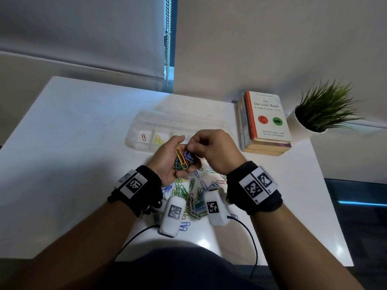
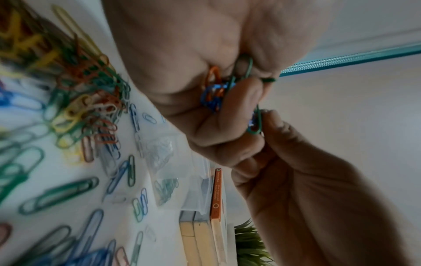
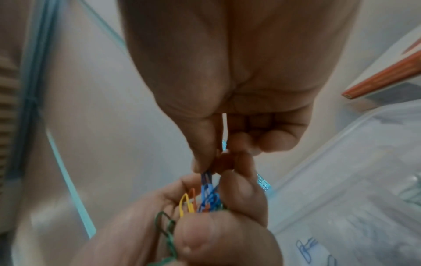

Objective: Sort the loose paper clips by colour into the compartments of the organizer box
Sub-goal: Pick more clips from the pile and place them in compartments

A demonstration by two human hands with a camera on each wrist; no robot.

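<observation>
Paper clips (image 1: 189, 193) lie in a mixed, overlapping heap on the white table (image 1: 62, 143), at 6 o'clock from the clear organizer box (image 1: 146, 124). A second bunch (image 1: 183, 159) sits in the cupped left hand (image 1: 169, 158), whose fingers curl round it. The right hand (image 1: 211, 151) narrows to a thumb-and-forefinger pinch on the top loop of a blue clip (image 3: 206, 181) in that bunch; its other fingers are folded in.

In the box, a red clip (image 1: 143, 137) rests in one compartment and yellow clips (image 1: 159, 139) in the one at its 3 o'clock.

These clips are likely very light, stiff coated wire, smooth enough to slip from a loose pinch. Their loops probably hook into each other, so a pull on one may drag neighbours along. The rounded end loop looks like the best hold, drawn straight out along the clip's length while the left hand keeps the rest trapped. Green (image 3: 165, 226), yellow and orange clips sit close beside the blue one and could snag.
</observation>
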